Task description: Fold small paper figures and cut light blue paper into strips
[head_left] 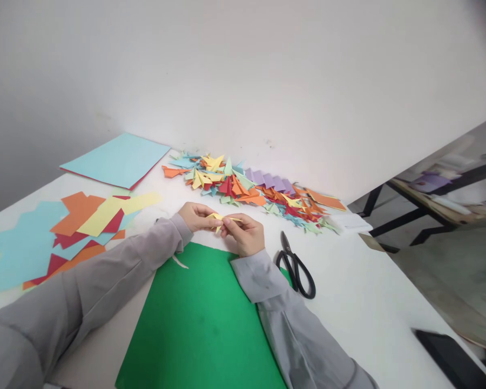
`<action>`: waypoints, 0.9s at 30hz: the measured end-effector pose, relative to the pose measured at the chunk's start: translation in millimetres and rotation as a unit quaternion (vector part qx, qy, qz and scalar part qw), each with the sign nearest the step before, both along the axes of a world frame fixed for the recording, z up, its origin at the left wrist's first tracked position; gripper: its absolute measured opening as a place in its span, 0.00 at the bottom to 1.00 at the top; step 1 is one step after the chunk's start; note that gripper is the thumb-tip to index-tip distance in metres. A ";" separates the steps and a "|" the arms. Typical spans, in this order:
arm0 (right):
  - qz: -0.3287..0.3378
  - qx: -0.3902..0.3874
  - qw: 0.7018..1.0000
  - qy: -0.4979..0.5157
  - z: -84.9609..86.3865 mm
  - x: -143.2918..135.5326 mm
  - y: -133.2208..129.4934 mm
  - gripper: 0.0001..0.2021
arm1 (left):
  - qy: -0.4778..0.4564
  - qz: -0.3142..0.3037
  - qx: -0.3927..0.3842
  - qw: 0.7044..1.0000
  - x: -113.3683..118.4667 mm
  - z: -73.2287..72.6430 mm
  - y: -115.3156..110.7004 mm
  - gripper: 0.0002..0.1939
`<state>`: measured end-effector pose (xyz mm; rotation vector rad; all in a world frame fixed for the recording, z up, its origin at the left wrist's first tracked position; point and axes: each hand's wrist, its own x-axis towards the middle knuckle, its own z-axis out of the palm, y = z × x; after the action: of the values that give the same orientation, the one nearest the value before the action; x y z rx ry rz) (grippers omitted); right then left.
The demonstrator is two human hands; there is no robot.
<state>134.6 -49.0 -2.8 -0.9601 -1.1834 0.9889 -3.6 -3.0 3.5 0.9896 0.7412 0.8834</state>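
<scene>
L hand and R hand, both pinched closed, hold 1 yellow folded paper, w/ 1 green sheet and 1 pr. scissors near.

No legible text, no readable labels or brands, no numbers or signs discernible

A papercraft workspace is indicated by scissors, cut coloured paper and folded paper pieces on a white table.
</scene>
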 end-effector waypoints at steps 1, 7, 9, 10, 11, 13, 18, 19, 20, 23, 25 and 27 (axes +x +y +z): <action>-0.002 -0.001 1.000 0.001 -0.4 0.4 0.2 0.07 | 0.010 0.003 0.009 1.000 0.5 -1.2 0.2 0.20; -0.004 0.008 1.000 0.006 -0.5 0.3 -0.2 0.06 | 0.027 0.002 0.043 0.999 0.8 -1.4 -1.4 0.21; 0.000 0.008 1.000 0.010 -0.2 -0.3 -0.4 0.06 | 0.031 0.006 0.056 0.998 0.5 -0.5 -2.2 0.19; 0.000 0.006 1.000 0.012 0.0 -0.6 -0.4 0.06 | 0.034 0.009 0.063 0.997 0.4 -0.2 -2.3 0.18; 0.000 0.003 1.000 0.014 0.2 -0.9 -0.5 0.06 | 0.038 0.010 0.069 0.997 0.4 0.0 -2.3 0.17; -0.004 -0.005 1.000 0.015 0.6 -1.2 -0.5 0.07 | 0.045 0.010 0.076 0.996 0.4 0.4 -1.9 0.16; -0.007 -0.018 1.000 0.021 0.2 -1.4 0.1 0.09 | 0.048 -0.001 0.077 0.996 0.2 1.2 -0.6 0.17; -0.005 -0.019 1.000 0.023 0.0 -1.4 0.1 0.09 | 0.044 -0.006 0.076 0.996 0.0 1.2 -0.4 0.17; -0.003 -0.020 1.000 0.024 -0.3 -1.4 0.2 0.09 | 0.039 -0.010 0.075 0.996 -0.2 1.2 -0.3 0.17; -0.001 -0.024 0.999 0.020 -0.6 -1.6 0.1 0.09 | 0.035 -0.016 0.076 0.996 -0.8 1.4 -0.4 0.18; -0.001 -0.028 0.999 0.019 -0.4 -1.8 0.0 0.09 | 0.040 -0.013 0.083 0.996 -1.1 2.4 -0.7 0.17; 0.000 -0.030 0.999 0.022 -0.4 -2.0 -0.1 0.09 | 0.045 -0.013 0.092 0.995 -1.5 3.8 -1.1 0.16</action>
<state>132.5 -49.1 -3.2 -0.9817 -1.1229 1.0458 -5.1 -4.0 7.3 1.2064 0.7311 0.9010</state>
